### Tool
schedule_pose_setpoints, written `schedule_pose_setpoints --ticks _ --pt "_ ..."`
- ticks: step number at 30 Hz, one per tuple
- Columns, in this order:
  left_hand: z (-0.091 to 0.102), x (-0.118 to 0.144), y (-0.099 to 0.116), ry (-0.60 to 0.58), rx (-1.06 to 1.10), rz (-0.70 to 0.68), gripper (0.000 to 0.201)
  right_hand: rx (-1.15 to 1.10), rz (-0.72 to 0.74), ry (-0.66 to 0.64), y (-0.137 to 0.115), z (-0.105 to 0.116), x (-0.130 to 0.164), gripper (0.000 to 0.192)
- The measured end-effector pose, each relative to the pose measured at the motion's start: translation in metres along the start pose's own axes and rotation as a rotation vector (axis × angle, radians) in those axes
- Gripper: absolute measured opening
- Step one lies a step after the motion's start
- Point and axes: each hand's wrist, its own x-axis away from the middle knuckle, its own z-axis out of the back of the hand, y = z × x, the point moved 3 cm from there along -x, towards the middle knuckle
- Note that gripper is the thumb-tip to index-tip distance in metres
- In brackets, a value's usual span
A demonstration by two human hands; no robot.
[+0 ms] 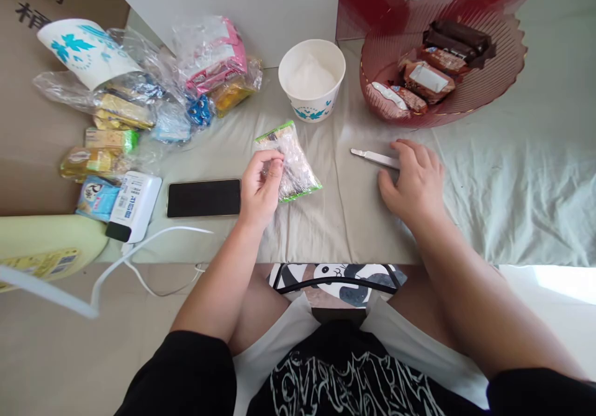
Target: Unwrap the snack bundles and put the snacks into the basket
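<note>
My left hand (pixel 261 183) pinches a clear plastic snack packet (pixel 298 164) with green edges between thumb and fingers, close above the cloth. A slim silver scalpel-like knife (pixel 375 157) lies on the cloth, its blade pointing left. Over the handle's right end rests my right hand (pixel 416 180), thumb and forefinger apart on either side of it; the fingers hide that end. Beyond the packet stands a white paper cup (pixel 311 81) with blue leaf prints and something white inside.
At the back right, a reddish ribbed bowl (pixel 503 74) holds wrapped snacks. Leftward are a black phone (pixel 203 198), a white charger (pixel 135 205) with a cable, several snack packets (pixel 123 112), and a tipped paper cup (pixel 88 53). Boxes (pixel 223 0) stand behind.
</note>
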Motion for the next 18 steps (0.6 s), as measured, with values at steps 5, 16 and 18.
schedule_pose_setpoints --ticks 5,16,18 --pt "0.005 -0.002 -0.001 0.089 0.084 -0.059 0.06 -0.064 0.032 -0.047 0.014 0.001 -0.01 0.024" --pt "-0.021 0.004 -0.015 0.052 0.235 0.145 0.058 -0.66 0.114 -0.332 -0.065 0.015 0.018 0.026" --pt "-0.031 0.005 -0.006 0.026 0.198 0.097 0.058 -0.645 0.083 -0.321 -0.065 0.016 0.018 0.027"
